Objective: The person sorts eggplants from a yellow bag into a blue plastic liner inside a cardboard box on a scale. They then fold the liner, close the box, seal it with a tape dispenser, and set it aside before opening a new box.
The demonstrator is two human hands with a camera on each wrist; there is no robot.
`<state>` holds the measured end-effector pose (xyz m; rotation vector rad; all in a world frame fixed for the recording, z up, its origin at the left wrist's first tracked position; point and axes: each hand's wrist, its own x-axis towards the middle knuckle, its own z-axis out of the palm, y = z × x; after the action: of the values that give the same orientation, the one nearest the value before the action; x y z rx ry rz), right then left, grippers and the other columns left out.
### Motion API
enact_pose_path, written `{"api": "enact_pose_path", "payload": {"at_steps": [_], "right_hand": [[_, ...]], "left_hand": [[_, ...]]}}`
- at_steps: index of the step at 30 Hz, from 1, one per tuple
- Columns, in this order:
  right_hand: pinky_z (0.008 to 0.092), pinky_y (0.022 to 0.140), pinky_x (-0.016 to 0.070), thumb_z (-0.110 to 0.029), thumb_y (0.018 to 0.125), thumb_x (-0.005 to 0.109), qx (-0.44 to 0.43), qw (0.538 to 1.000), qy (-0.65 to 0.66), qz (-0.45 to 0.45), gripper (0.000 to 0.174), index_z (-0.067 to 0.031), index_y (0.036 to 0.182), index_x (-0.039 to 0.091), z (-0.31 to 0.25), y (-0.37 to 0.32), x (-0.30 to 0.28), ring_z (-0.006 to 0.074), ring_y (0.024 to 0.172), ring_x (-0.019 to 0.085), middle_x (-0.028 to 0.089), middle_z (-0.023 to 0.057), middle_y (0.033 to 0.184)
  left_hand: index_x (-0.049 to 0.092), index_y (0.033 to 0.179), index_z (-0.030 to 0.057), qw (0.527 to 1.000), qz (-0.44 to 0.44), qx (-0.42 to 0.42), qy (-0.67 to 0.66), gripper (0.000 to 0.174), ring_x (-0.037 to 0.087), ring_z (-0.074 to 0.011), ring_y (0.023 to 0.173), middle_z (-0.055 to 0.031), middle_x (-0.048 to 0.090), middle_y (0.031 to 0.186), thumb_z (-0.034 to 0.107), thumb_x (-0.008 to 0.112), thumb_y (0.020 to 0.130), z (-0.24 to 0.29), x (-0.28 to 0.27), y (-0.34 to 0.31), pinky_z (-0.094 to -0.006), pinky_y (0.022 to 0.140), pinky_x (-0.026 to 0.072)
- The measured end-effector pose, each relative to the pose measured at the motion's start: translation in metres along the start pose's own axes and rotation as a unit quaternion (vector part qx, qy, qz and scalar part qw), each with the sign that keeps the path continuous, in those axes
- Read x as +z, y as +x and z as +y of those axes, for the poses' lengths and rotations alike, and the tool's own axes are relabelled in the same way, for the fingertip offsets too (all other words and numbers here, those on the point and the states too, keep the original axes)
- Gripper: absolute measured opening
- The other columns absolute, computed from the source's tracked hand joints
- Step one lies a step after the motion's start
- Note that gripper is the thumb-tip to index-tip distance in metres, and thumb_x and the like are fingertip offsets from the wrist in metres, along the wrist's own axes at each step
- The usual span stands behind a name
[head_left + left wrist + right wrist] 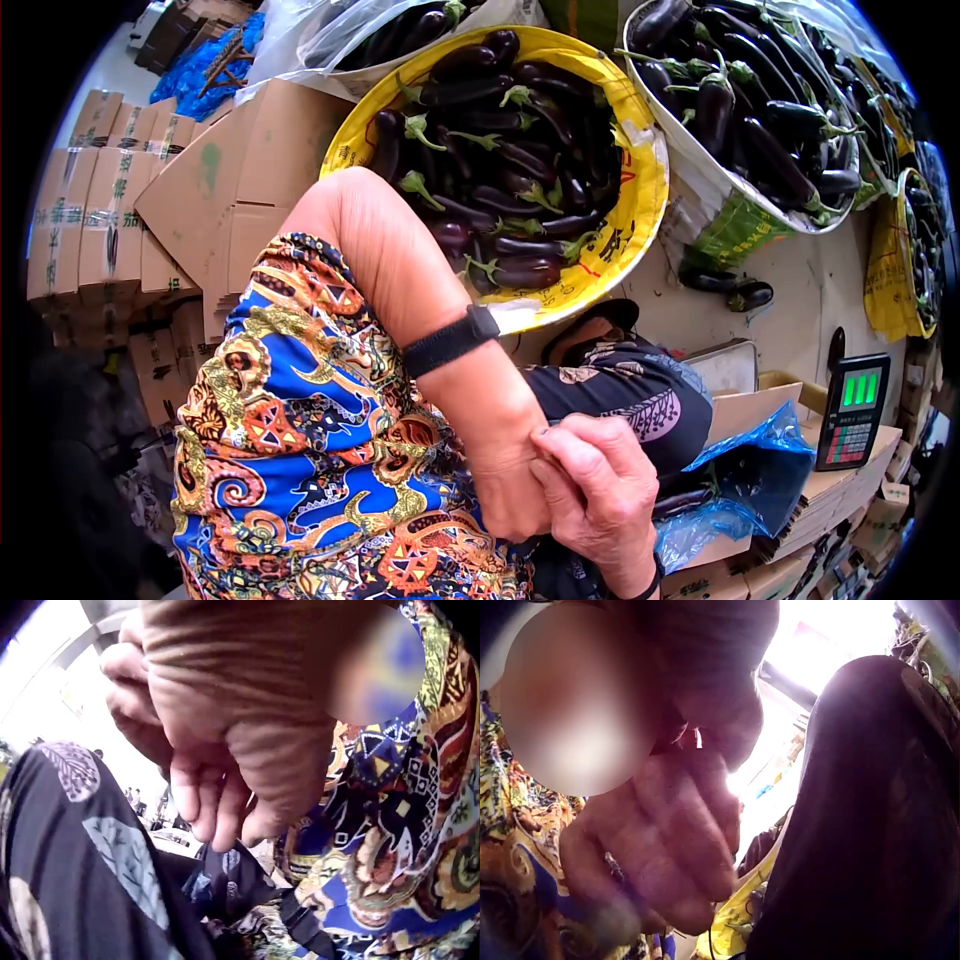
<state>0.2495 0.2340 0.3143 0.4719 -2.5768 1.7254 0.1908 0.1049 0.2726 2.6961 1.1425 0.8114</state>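
My two hands meet low in the head view, over my lap. The left hand (510, 490) comes down from a bent arm with a black band (450, 342) above the wrist. Its fingers hang loosely curled beneath the palm in the left wrist view, with nothing visible between them. Curled fingers of my right hand (605, 490) bring thumb and fingertips onto the back of the left hand near its wrist, seeming to pinch there. Next to the hands is my dark, leaf-patterned trouser leg (640, 400). Patterned blue and orange cloth (320, 400) covers my upper body.
A yellow-lined basket (650, 200) of eggplants stands ahead, a white sack (690, 150) of more behind it. Loose eggplants (750, 295) lie on the floor. At right, a scale display (855, 410) stands by a blue-lined carton (790, 460). Cardboard boxes (110, 210) stack at left.
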Motion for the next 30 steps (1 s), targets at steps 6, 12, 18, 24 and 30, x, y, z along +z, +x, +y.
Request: {"api": "enact_pose_path", "payload": {"at_steps": [6, 12, 18, 24, 30], "right_hand": [[0.0359, 0.073, 0.0531, 0.002, 0.075, 0.077, -0.006, 0.999, 0.045, 0.026, 0.024, -0.0039, 0.097, 0.068, 0.000, 0.007, 0.012, 0.0279, 0.086, 0.064, 0.065, 0.0141, 0.099], [0.0351, 0.076, 0.0542, 0.002, 0.074, 0.076, 0.081, 0.994, 0.048, -0.048, 0.026, -0.0039, 0.099, 0.069, 0.002, -0.001, 0.009, 0.0297, 0.087, 0.065, 0.066, 0.0141, 0.100], [0.0357, 0.073, 0.0546, 0.001, 0.076, 0.075, 0.027, 0.996, 0.080, -0.029, 0.028, -0.0035, 0.103, 0.068, 0.013, 0.012, 0.021, 0.0303, 0.084, 0.065, 0.064, 0.0164, 0.101], [0.0349, 0.073, 0.0545, 0.002, 0.078, 0.073, 0.078, 0.997, 0.019, 0.001, 0.025, -0.0019, 0.102, 0.067, 0.020, 0.001, 0.009, 0.0301, 0.081, 0.066, 0.065, 0.0156, 0.092], [0.0303, 0.076, 0.0533, 0.005, 0.090, 0.063, 0.154, 0.977, -0.057, 0.139, 0.014, 0.0020, 0.103, 0.068, -0.010, -0.008, -0.034, 0.0223, 0.086, 0.066, 0.070, 0.0150, 0.096]], "left_hand": [[0.060, 0.075, 0.0080, 0.999, 0.032, 0.012, -0.027, 0.009, 0.061, -0.0232, 0.075, -0.0041, 0.062, 0.075, 0.016, 0.061, 0.077, 0.007, 0.009, -0.008, -0.0333, 0.068, 0.0470], [0.060, 0.075, 0.0078, 0.996, 0.063, 0.030, -0.048, 0.009, 0.061, -0.0237, 0.075, -0.0044, 0.061, 0.075, 0.016, 0.061, 0.078, 0.019, 0.021, -0.012, -0.0331, 0.068, 0.0472], [0.059, 0.076, 0.0077, 0.993, 0.086, 0.033, -0.076, 0.009, 0.061, -0.0242, 0.074, -0.0048, 0.061, 0.075, 0.016, 0.061, 0.079, 0.022, 0.023, -0.019, -0.0329, 0.067, 0.0475], [0.056, 0.077, 0.0075, 0.947, 0.113, -0.034, -0.299, 0.008, 0.063, -0.0307, 0.074, -0.0088, 0.062, 0.074, 0.014, 0.061, 0.079, -0.007, 0.008, -0.038, -0.0344, 0.066, 0.0495], [0.068, 0.100, 0.0057, 0.843, 0.223, -0.482, 0.081, 0.027, 0.063, -0.0348, 0.090, -0.0134, 0.068, 0.095, 0.008, 0.066, 0.073, -0.139, -0.035, -0.202, -0.0427, 0.082, 0.0526]]}}
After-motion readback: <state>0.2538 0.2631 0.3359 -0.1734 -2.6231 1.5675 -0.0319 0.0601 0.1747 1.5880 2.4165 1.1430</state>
